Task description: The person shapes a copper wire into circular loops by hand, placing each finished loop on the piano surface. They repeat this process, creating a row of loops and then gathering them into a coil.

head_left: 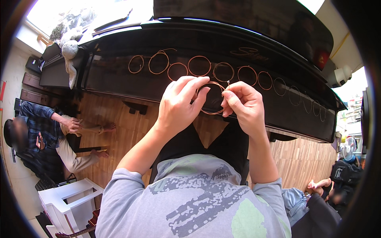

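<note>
Between both hands is a coiled copper-coloured wire string [212, 112], held just in front of a glossy black piano surface [111, 75]. My left hand [178, 105] is closed on the coil's left side, its fingertips curled over the top. My right hand [244, 107] pinches the right side, where a small pale end piece [228, 82] sticks up. Behind the hands a row of coils lies on the piano: several copper ones [158, 73], then several thinner silvery ones [284, 93] toward the right. Part of the row is hidden by my hands.
A plush toy [70, 51] hangs at the piano's left. A seated person [37, 135] is at left, above a white wooden piece of furniture [63, 198] and a guitar neck [75, 233]. Another person [297, 206], a black bag [343, 174] and a fan [349, 146] are at right.
</note>
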Demonstrator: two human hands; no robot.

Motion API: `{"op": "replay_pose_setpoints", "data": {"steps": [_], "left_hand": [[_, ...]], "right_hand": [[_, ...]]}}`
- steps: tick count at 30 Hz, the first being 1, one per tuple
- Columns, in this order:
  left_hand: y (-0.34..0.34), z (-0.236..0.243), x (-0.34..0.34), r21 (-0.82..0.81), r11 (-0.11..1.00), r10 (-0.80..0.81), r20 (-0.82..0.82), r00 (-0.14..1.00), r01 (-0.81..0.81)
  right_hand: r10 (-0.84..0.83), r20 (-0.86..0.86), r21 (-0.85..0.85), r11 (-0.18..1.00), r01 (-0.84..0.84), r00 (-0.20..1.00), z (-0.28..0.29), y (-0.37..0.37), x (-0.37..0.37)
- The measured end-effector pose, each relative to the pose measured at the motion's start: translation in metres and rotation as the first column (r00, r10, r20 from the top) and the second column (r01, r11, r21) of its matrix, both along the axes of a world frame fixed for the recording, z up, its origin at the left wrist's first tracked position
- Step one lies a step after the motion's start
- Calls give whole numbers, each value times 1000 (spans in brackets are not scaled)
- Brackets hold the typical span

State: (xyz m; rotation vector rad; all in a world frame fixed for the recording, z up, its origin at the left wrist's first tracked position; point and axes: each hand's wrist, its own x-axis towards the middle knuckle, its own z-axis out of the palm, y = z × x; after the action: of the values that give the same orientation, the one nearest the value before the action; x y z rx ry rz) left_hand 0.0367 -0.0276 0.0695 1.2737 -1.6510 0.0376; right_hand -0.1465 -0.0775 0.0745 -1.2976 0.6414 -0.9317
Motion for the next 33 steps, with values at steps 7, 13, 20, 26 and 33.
{"op": "replay_pose_setpoints", "data": {"steps": [7,13,20,26,33], "left_hand": [[-2,11,8,292,939,-141,-149,979,180],[-7,-7,20,198,575,-178,-916,358,794],[-6,-13,3,-145,459,63,-979,-195,877],[-5,-19,-10,-127,615,88,-970,-228,778],[-5,-27,-12,47,694,-24,-996,89,719]], "right_hand": [[-67,-101,-106,993,56,993,-3,-1,-2],[7,-71,-66,998,-12,997,-3,-6,-2],[-176,-184,-307,945,114,967,-10,1,8],[-335,-236,-744,667,52,912,-9,2,10],[-581,-326,-915,391,-96,746,-10,4,12]]}}
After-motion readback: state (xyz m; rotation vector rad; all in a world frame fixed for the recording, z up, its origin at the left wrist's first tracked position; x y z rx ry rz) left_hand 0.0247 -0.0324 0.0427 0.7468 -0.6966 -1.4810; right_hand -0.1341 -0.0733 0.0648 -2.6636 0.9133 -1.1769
